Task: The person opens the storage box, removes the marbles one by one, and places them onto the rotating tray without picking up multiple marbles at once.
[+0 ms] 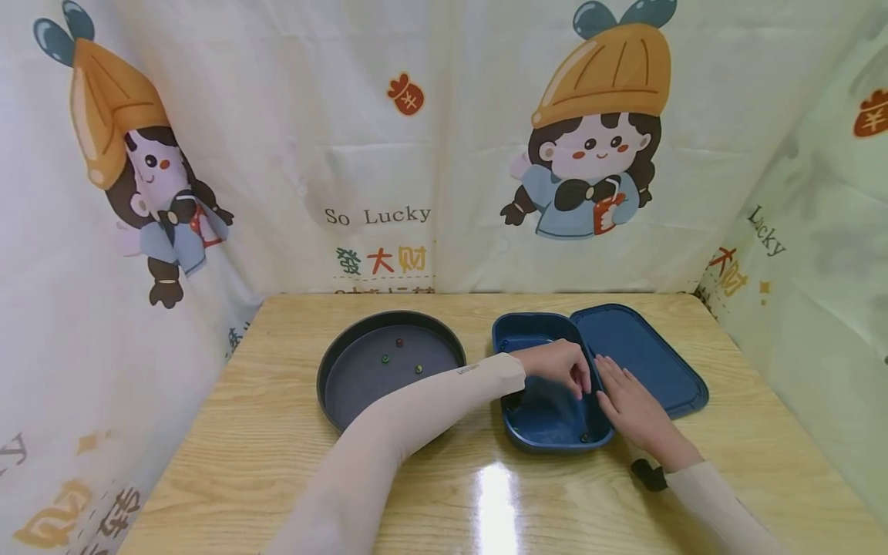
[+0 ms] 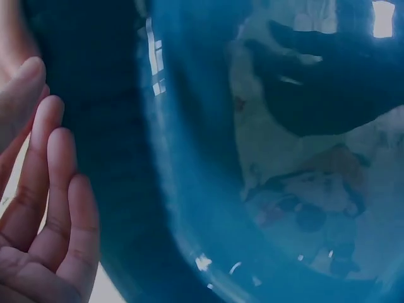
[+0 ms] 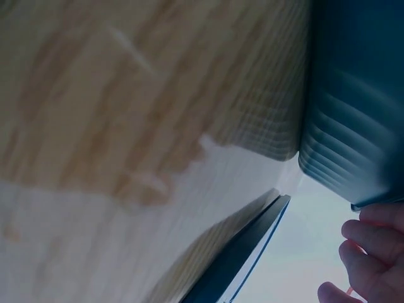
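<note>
My left hand (image 1: 558, 364) reaches over the blue rectangular bin (image 1: 555, 445), fingers bent down inside by its right wall. In the left wrist view, my left fingers (image 2: 82, 214) are slightly bent beside the bin's wall (image 2: 120, 189); the thumb hides the index fingertip, so I cannot tell whether anything is pinched. My right hand (image 1: 637, 412) lies with fingers extended along the bin's right rim. In the right wrist view, its fingertips (image 3: 372, 240) are at the bin's edge. A small dark bead-like piece (image 1: 585, 437) lies in the bin's near right corner.
A round dark pan (image 1: 336, 339) stands left of the bin, partly behind my left forearm. It holds a red piece (image 1: 398, 342), a green piece (image 1: 385, 359) and a yellow-green piece (image 1: 419, 369). A blue lid (image 1: 638, 347) lies right of the bin on the wooden table (image 1: 430, 493).
</note>
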The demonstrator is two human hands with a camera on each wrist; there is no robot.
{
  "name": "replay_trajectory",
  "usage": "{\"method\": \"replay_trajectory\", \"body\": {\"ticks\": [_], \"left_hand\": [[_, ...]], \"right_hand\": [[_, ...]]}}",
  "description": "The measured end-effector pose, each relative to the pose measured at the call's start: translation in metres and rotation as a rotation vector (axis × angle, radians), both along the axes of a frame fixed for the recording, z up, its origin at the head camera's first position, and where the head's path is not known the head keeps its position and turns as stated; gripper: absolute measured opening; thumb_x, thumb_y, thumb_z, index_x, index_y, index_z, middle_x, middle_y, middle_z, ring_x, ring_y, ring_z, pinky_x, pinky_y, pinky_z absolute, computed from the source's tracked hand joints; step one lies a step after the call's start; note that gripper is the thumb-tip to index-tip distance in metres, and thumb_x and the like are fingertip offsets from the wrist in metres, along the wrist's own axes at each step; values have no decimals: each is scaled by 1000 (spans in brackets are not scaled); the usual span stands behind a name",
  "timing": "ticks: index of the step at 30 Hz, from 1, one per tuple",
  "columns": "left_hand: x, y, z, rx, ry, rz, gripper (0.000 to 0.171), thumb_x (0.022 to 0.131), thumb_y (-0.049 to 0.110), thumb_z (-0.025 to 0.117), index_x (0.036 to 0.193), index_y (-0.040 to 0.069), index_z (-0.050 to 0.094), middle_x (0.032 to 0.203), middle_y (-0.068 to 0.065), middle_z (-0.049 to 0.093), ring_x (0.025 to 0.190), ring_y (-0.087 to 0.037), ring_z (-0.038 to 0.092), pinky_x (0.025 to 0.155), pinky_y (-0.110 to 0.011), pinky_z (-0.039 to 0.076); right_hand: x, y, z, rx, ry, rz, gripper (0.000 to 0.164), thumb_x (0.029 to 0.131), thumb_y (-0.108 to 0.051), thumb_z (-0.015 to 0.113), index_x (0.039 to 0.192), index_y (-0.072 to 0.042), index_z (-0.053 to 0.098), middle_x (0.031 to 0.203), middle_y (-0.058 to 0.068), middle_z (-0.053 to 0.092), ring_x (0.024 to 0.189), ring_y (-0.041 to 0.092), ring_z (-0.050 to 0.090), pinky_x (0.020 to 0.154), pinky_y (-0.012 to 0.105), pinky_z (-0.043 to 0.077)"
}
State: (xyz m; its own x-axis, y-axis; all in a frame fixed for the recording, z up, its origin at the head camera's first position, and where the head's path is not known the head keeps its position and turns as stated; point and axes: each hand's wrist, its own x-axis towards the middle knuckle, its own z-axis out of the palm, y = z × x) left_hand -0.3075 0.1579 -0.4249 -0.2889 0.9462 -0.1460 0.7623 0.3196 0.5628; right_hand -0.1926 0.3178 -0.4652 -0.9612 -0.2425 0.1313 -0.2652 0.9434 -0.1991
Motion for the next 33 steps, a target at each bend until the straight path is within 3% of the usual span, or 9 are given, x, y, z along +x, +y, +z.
{"method": "replay_trajectory", "body": {"ticks": [14,23,33], "left_hand": [[7,11,-27,-157,-53,-106,13,79,13,74,92,10,76,85,2,73,72,0,63,67,-8,48],[14,17,-44,-146,-27,-147,15,78,15,75,93,12,75,85,4,73,74,3,63,68,-6,47],[21,19,-49,-136,-62,-159,14,78,17,76,91,12,76,84,5,73,73,4,63,68,-6,47]], "right_hand": [[-1,-1,0,-17,-4,8,54,99,-19,42,142,10,29,147,28,32,137,43,29,108,57,24],[-1,-1,-4,-28,-4,15,54,99,-19,41,142,11,29,147,29,32,136,44,29,108,57,24],[1,0,-6,-20,-1,13,54,100,-19,41,142,11,28,147,29,32,136,44,29,108,58,24]]}}
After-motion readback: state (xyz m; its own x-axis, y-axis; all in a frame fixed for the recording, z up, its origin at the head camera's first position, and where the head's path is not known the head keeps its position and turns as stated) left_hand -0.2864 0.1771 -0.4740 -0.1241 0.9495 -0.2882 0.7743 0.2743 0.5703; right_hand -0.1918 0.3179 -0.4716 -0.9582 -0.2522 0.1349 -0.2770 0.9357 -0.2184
